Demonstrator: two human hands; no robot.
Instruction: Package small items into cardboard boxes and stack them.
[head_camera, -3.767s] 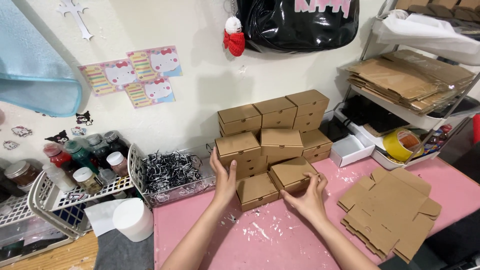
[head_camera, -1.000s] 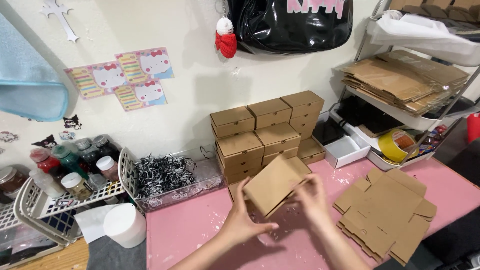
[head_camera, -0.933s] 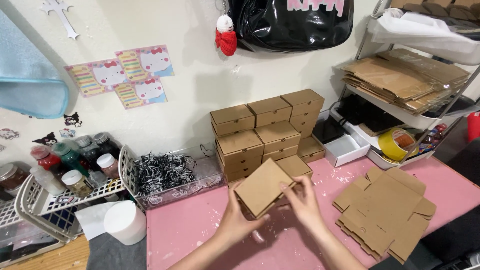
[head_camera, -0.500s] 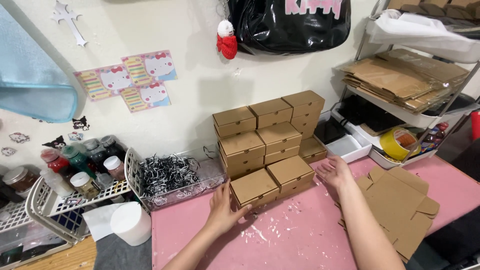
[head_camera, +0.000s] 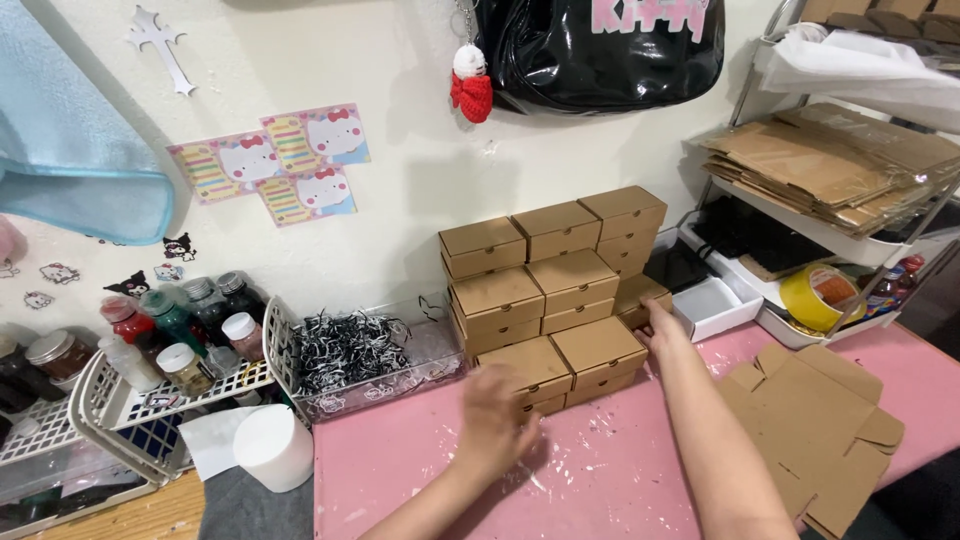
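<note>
- Pink tabletop (head_camera: 620, 480), scattered with white flecks, runs up to a cream wall hung with cartoon cat stickers (head_camera: 268, 162) at 11 o'clock and a glossy black bag (head_camera: 600, 45) at 12 o'clock.
- Stacked brown cardboard boxes (head_camera: 560, 265) stand against the wall at the centre, stepped in rows, drawer fronts facing the camera.
- Front left box (head_camera: 527, 368) and front right box (head_camera: 598, 350) sit side by side on the table, touching, each with its long axis running from 8 o'clock to 2 o'clock.
- Left hand (head_camera: 495, 420), blurred, lies just at 7 o'clock of the front left box with fingers loosely spread; whether it touches the box I cannot tell, and it holds nothing.
- Right hand (head_camera: 662, 325) reaches past the front right box at its 2 o'clock corner, fingers narrow and pressed against the lower box of the stack there.
- Flat unfolded box blanks (head_camera: 810, 420) lie at 4 o'clock, well apart from the left hand.
- Clear tray of black and white paper shred (head_camera: 350, 352) sits at 9 o'clock, a white basket of paint bottles (head_camera: 150, 360) beyond it.
- Wire shelf (head_camera: 850, 180) at 2 o'clock carries more flat cardboard and a yellow tape roll (head_camera: 815, 295).
</note>
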